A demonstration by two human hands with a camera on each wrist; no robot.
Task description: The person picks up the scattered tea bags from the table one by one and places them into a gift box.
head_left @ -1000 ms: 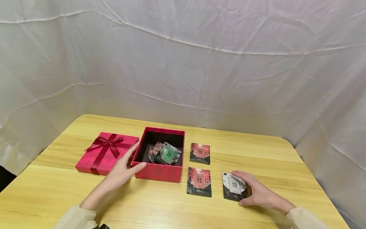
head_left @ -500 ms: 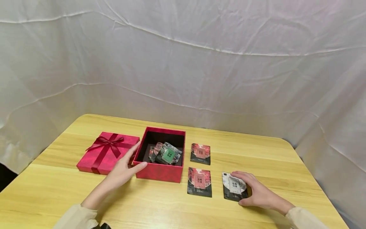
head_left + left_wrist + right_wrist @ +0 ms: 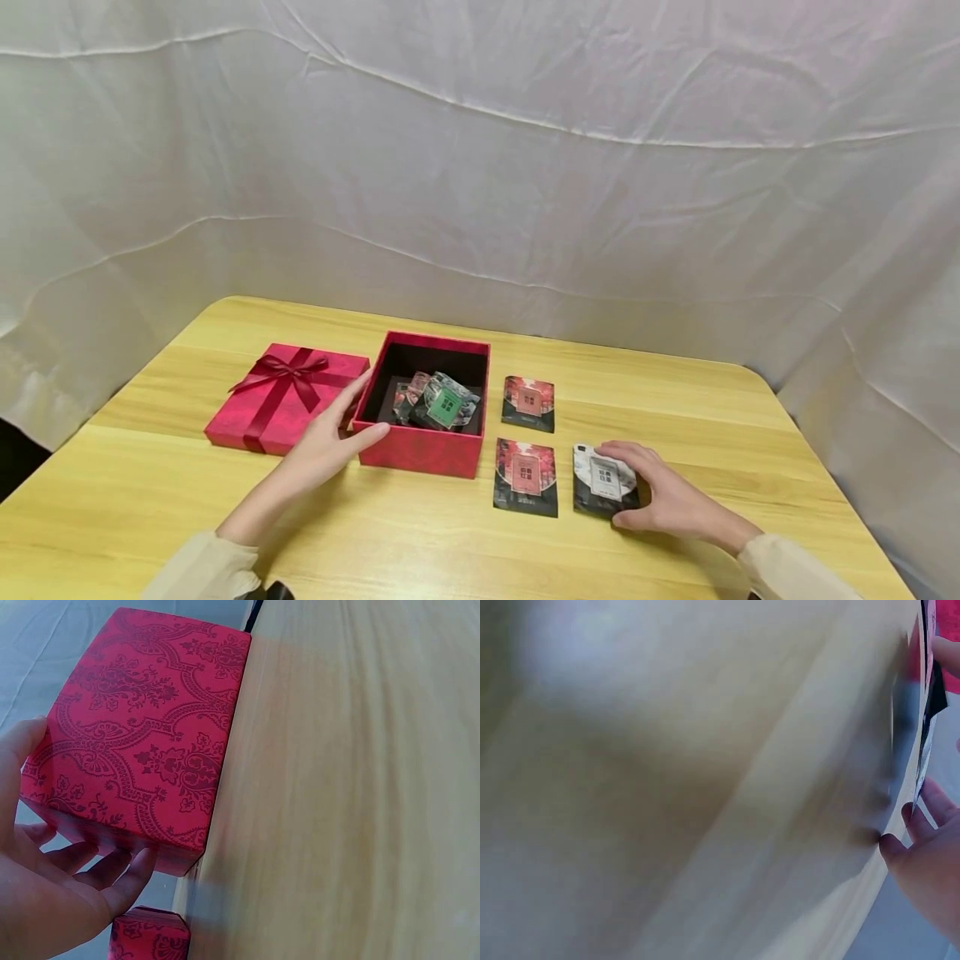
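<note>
My left hand (image 3: 324,443) holds the near left corner of an open red gift box (image 3: 423,452), thumb on the front wall and fingers along the left side. The left wrist view shows the box's patterned front wall (image 3: 142,727) between thumb and fingers. Several tea sachets lie inside, a green-labelled sachet (image 3: 447,405) on top. At the right, my right hand (image 3: 669,502) pinches a white-labelled tea sachet (image 3: 592,490) by its right side, thumb at the near edge. In the right wrist view this sachet (image 3: 930,697) appears edge-on, close over the table.
Two red-labelled tea sachets, a far one (image 3: 528,403) and a near one (image 3: 526,477), lie between the box and my right hand. The box lid (image 3: 281,400) with its ribbon bow lies left of the box. A pale curtain (image 3: 525,208) hangs behind the wooden table (image 3: 420,542).
My right hand has moved slightly left and away from me, carrying the white-labelled tea sachet with it. The left hand keeps its place on the box.
</note>
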